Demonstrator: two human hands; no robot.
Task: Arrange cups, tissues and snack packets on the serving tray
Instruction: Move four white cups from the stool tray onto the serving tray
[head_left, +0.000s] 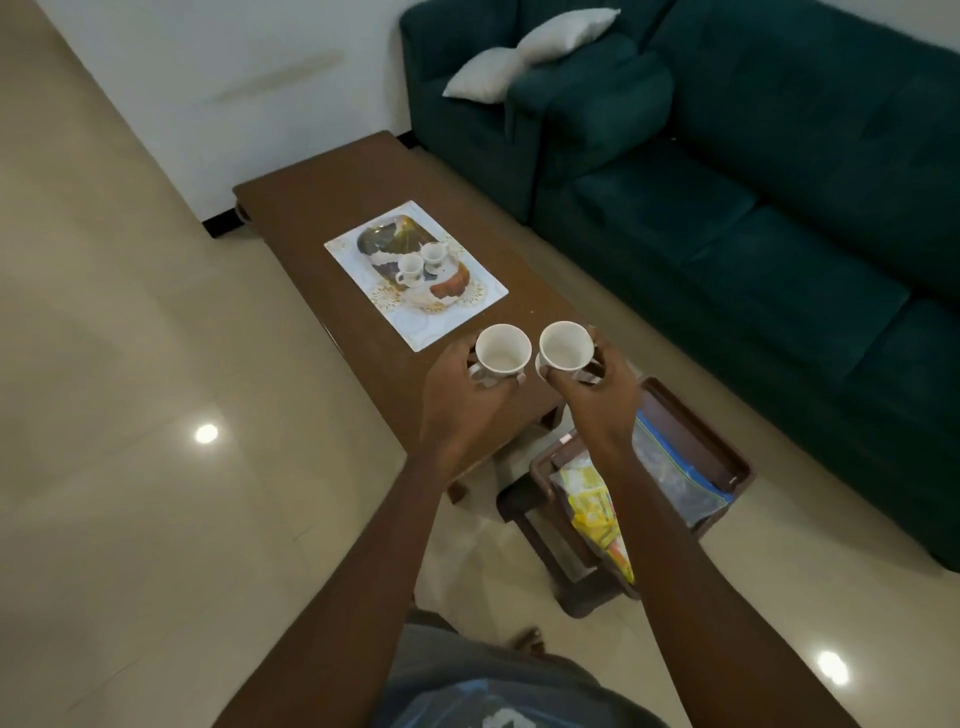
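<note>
My left hand (462, 387) grips a white cup (503, 349) from below, and my right hand (597, 384) grips a second white cup (565, 345). Both cups are upright, empty and held side by side above the near end of the brown coffee table (311, 208). Farther along the table lies a rectangular printed serving tray (478, 291) with two small white cups, one (410, 270) at the left and one (433, 255) just behind it, standing on it. A yellow snack packet (597, 514) and a clear blue-edged packet (675, 473) lie on a brown stool tray low at the right.
A dark green sofa (779, 171) with two white cushions (519, 52) runs along the right side. The brown stool tray (727, 452) sits between the table's near end and the sofa. Glossy beige floor tiles (130, 415) spread to the left.
</note>
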